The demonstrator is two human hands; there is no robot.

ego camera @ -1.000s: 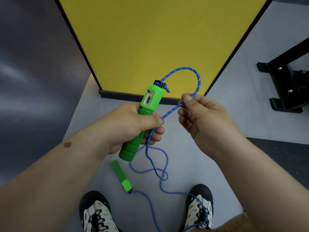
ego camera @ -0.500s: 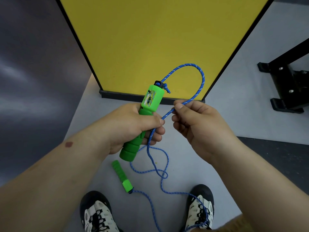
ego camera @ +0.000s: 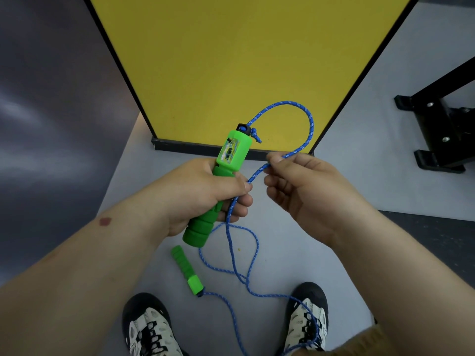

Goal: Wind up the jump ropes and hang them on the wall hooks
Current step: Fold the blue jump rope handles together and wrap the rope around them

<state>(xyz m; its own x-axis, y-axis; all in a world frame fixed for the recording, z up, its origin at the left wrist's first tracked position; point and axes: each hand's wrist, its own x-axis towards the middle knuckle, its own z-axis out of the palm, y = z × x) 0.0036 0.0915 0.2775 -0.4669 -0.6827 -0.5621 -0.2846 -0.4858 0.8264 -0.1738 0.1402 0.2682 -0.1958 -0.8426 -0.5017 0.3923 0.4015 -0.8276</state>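
Observation:
My left hand (ego camera: pixel 198 194) grips a green jump-rope handle (ego camera: pixel 230 152) upright, its counter window facing me. A blue speckled rope (ego camera: pixel 307 116) leaves the handle's top, arcs to the right and comes down to my right hand (ego camera: pixel 303 191), which pinches it between thumb and forefinger. From there the rope runs under my left thumb and drops to the floor in loose loops (ego camera: pixel 244 253). The second green handle (ego camera: pixel 187 271) lies on the floor between my shoes. No wall hooks are in view.
A yellow panel (ego camera: pixel 231 60) with a black frame stands upright in front of me. A black metal rack foot (ego camera: pixel 439 129) sits at the right on the grey floor. My two shoes (ego camera: pixel 146 330) are at the bottom; the rope crosses the right shoe.
My right hand slid along the rope toward the left hand, and the loop above the handle grew larger. The left hand and its handle stayed in place.

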